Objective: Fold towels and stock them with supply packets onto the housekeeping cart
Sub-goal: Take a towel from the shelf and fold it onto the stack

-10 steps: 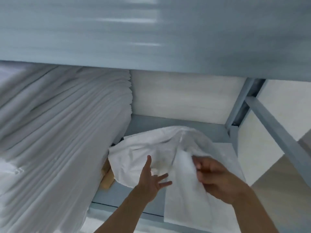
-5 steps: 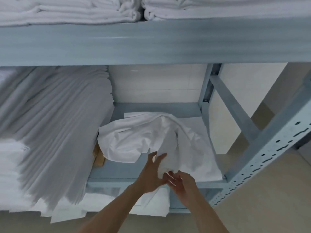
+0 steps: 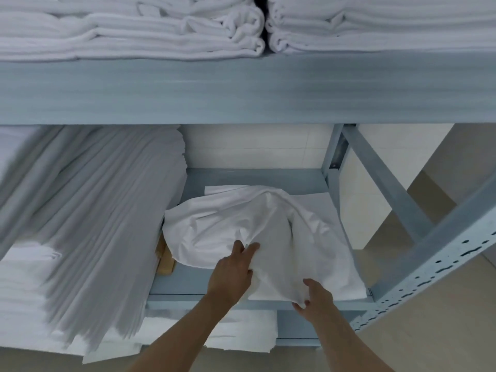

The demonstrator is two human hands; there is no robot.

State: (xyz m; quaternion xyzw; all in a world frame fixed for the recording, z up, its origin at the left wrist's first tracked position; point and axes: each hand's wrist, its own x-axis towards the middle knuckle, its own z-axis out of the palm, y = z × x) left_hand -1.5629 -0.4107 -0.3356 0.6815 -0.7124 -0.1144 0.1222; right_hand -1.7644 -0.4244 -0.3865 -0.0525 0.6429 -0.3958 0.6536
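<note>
Left hand point(image 3: 233, 272) grips rumpled white cloth point(image 3: 230, 224) on shelf point(image 3: 185, 283); right hand point(image 3: 316, 296), at 4 o'clock, pinches cloth's near edge. Stacked towels point(image 3: 128, 28) at 12.

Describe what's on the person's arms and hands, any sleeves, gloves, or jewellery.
Both forearms are bare as far as the bottom edge of the picture, with no sleeve showing. The left hand and the right hand wear no gloves. No watch, bracelet or band shows at either wrist, and no ring shows on the visible fingers. Nothing is marked or taped on them.
</note>
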